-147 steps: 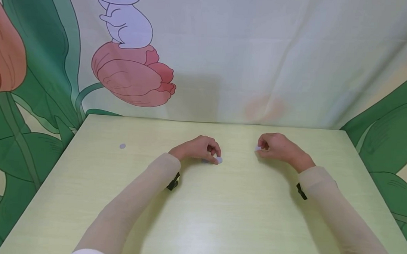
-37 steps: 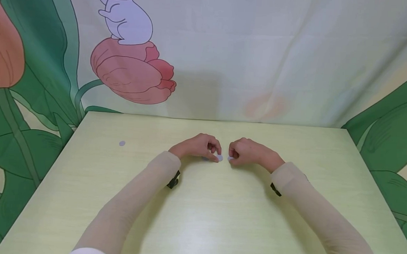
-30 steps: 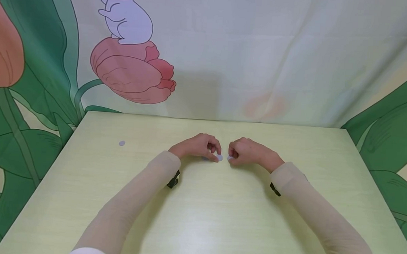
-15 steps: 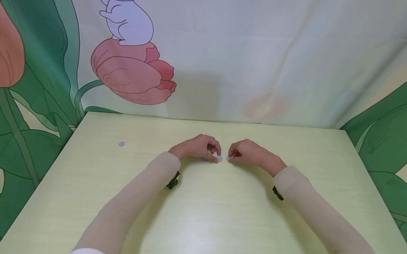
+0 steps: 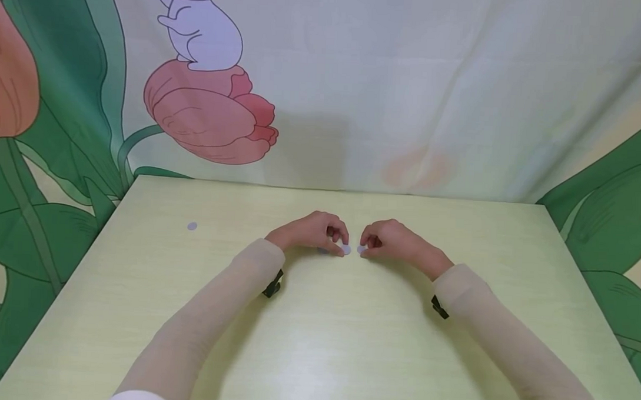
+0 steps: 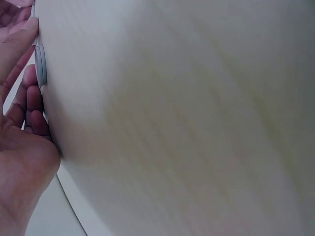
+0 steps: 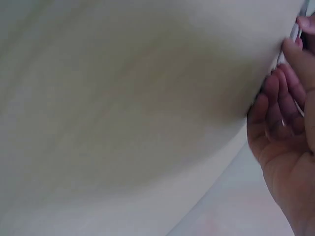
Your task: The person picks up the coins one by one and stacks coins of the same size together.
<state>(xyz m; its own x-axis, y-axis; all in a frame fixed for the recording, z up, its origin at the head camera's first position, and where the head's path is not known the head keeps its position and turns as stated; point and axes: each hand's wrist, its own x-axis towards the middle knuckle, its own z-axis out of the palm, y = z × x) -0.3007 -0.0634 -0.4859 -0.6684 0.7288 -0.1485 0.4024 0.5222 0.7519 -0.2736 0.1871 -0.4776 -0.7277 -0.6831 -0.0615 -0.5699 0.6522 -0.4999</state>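
In the head view my left hand point(image 5: 311, 230) is at the middle of the table's far half, thumb and forefinger pinching a small pale round disc point(image 5: 346, 249). Partly hidden under that palm lies another disc point(image 5: 323, 251). It shows edge-on in the left wrist view as a flat grey disc point(image 6: 40, 65), two layers thick, beside the curled lower fingers. Just to the right, my right hand point(image 5: 395, 241) pinches a similar disc point(image 5: 362, 249), a narrow gap from the left one. Its other fingers curl against the tabletop in the right wrist view. A single disc point(image 5: 192, 226) lies at the far left.
The pale wooden table point(image 5: 316, 329) spans the view. Behind it hangs a curtain point(image 5: 366, 95) printed with a rabbit, tulips and leaves. A black strap point(image 5: 273, 284) shows at the left wrist and another black strap point(image 5: 440, 307) at the right.
Since the oldest frame, my right hand has moved left with its disc, up near the left hand. In the last second it has shifted only slightly. The left hand stays in place.
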